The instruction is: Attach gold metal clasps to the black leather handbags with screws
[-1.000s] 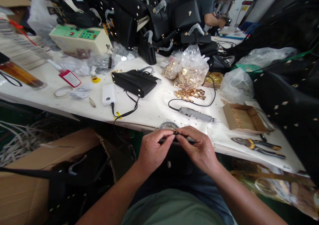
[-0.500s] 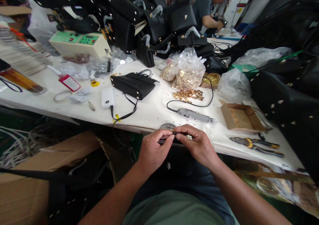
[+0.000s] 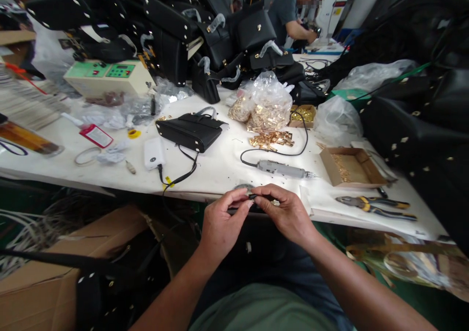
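Observation:
Just off the table's front edge, my left hand (image 3: 224, 218) and my right hand (image 3: 281, 212) meet fingertip to fingertip. Both pinch a thin black strap (image 3: 252, 196), which looks like leather; most of it is covered by my fingers. Below the hands, something dark rests around my lap, with a small pale metal fitting (image 3: 248, 247) on it; its outline is lost in shadow. Behind my fingers a clear round item (image 3: 244, 187) lies at the edge. Nearest on the table is a grey electric screwdriver (image 3: 280, 168) on its cable.
A black handbag (image 3: 194, 133) lies beside a white power box (image 3: 154, 154). Gold fittings (image 3: 271, 140) are heaped by a plastic bag (image 3: 269, 108). At right are a cardboard tray (image 3: 370, 172) and pliers (image 3: 377, 206). Black bags (image 3: 164, 33) pile up behind; a person (image 3: 289, 15) works beyond.
The view has shifted slightly, so the table's contents sit a little further left. My fingers have moved a bit on the black strap, and both hands still pinch it.

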Motion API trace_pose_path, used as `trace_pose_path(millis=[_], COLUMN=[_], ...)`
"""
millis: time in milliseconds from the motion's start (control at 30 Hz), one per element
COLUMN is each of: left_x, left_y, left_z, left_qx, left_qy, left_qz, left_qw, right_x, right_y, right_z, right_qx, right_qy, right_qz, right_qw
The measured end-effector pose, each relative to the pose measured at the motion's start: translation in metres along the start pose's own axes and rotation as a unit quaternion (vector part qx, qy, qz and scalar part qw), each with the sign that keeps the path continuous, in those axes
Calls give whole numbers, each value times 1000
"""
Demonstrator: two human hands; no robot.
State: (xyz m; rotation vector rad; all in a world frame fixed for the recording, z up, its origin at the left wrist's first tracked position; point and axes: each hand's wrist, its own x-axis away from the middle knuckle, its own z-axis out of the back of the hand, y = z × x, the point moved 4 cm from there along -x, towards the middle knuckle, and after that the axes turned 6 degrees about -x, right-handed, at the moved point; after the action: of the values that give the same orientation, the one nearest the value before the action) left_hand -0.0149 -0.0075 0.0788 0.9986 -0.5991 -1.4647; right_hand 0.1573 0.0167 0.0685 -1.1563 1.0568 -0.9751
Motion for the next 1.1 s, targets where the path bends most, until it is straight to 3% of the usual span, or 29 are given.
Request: trace_pose_path(millis=[367,733,1100], left_x=[-2,0,0], left_y=[8,6,5], left_z=[0,-4,-3], left_qx=[9,31,17], left_qy=[-4,-18,-3], left_qz=[0,-7,-36], left_qw=[1000,999,999], right_x=[3,4,4], right_y=[-5,-17,-8], right_z=[2,4,7], right_qx=[32,130,110], right_qy=[5,-2,-36], right_qz=[-5,41,42], right_qw=[999,991,992])
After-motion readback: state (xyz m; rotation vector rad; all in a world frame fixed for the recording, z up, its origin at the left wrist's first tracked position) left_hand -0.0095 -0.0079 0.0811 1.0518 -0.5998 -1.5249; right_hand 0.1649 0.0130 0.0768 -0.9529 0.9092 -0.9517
